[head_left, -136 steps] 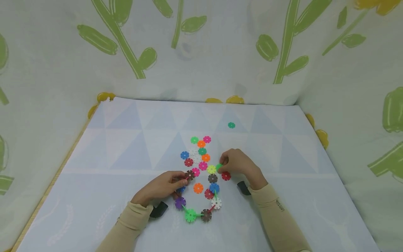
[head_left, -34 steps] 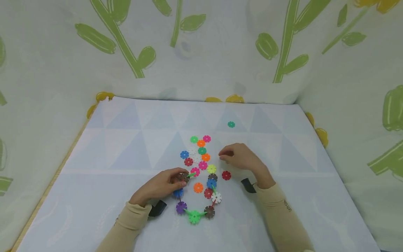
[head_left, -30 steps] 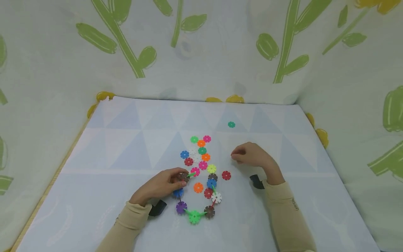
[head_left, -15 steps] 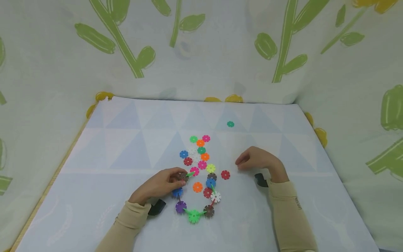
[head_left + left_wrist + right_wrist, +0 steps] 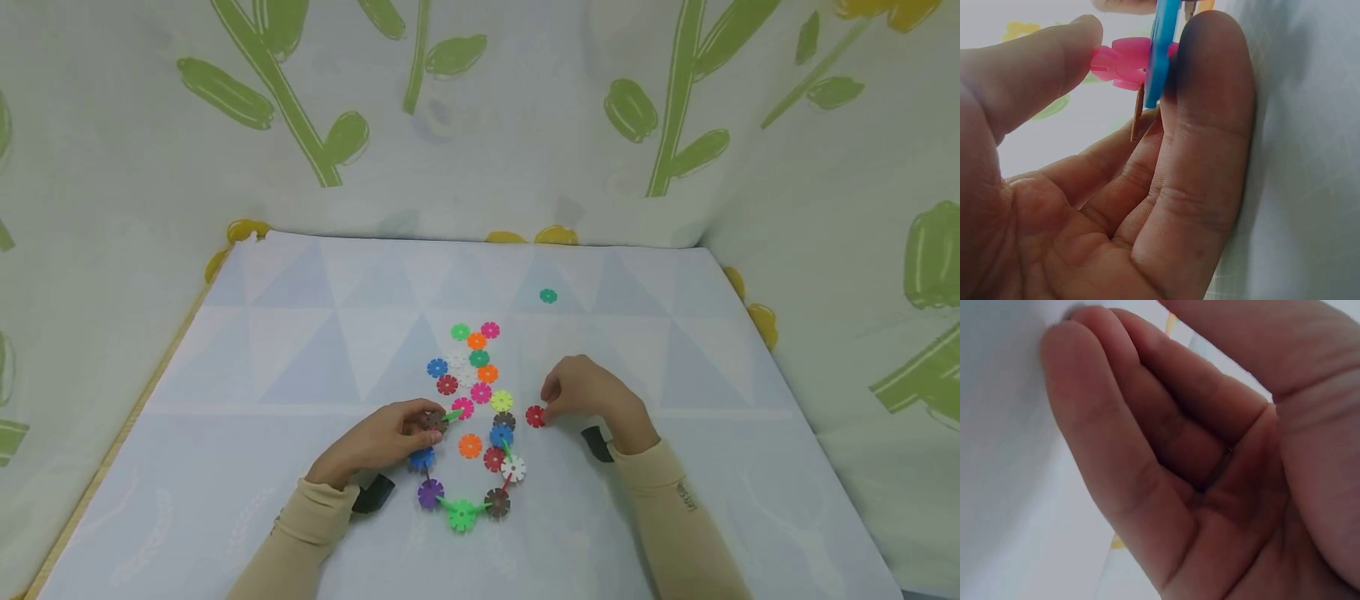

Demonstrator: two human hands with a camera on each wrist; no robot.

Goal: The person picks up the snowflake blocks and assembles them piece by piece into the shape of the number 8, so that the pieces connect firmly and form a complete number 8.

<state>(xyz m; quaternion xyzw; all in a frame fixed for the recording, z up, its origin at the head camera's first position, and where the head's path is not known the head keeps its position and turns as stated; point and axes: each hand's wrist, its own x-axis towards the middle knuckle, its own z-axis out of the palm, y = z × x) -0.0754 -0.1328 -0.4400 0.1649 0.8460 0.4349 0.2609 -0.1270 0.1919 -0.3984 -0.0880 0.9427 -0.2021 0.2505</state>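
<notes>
My left hand (image 5: 386, 437) holds the upper left end of a chain of slotted snowflake discs. At the fingers, a brown disc (image 5: 435, 422) has a green disc (image 5: 453, 415) slotted into it. In the left wrist view, a pink disc (image 5: 1125, 61) and a blue disc (image 5: 1159, 53) sit between thumb and index finger. The chain loops down through a purple disc (image 5: 431, 493) and a bright green disc (image 5: 462, 516), then up the right side. My right hand (image 5: 588, 396), fingers loosely bent, touches the right edge of a flat red disc (image 5: 535, 416); its thumb tip is hidden.
Loose discs lie in a cluster beyond the chain, among them a yellow disc (image 5: 502, 401) and white discs (image 5: 463, 369). An orange disc (image 5: 470, 446) lies inside the loop. Farther back is a lone green disc (image 5: 548, 296) on the patterned table (image 5: 360, 333).
A green disc picked up by my right hand is now slotted into the brown disc. My right hand moved away rightward, then came back left to the red disc. The left hand keeps its grip.
</notes>
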